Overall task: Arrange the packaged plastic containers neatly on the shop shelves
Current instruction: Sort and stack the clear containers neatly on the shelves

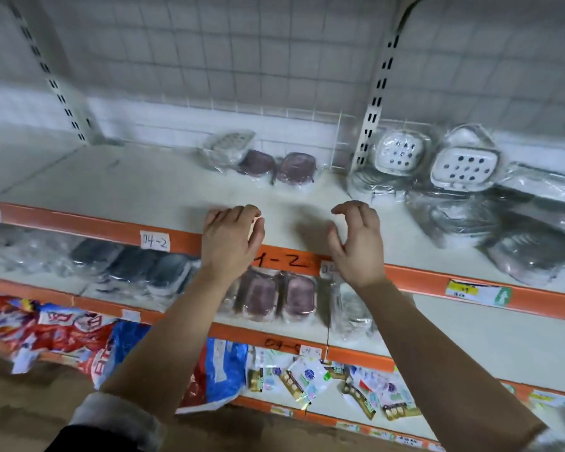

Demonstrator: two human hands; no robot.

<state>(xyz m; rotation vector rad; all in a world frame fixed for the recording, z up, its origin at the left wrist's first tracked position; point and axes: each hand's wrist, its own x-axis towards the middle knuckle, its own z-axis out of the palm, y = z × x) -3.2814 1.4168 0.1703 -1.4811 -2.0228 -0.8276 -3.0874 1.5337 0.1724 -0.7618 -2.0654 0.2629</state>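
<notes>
Both of my hands hover over the front edge of the upper shelf [111,187], holding nothing. My left hand [230,241] has loosely curled fingers; my right hand [356,243] is relaxed with bent fingers. At the back of this shelf lie two maroon packaged containers [278,166] and a clear wrapped one [227,148]. To the right sit white perforated soap-dish containers [463,168] and a loose heap of wrapped grey containers [503,236]. The shelf below holds dark containers [134,265] and two maroon ones [276,296].
An orange price rail [95,223] with paper labels fronts each shelf. A slotted upright [372,102] stands at the back right. The lowest shelf carries red and blue bags [79,334] and small colourful sachets [323,376]. A wire grid backs the shelving.
</notes>
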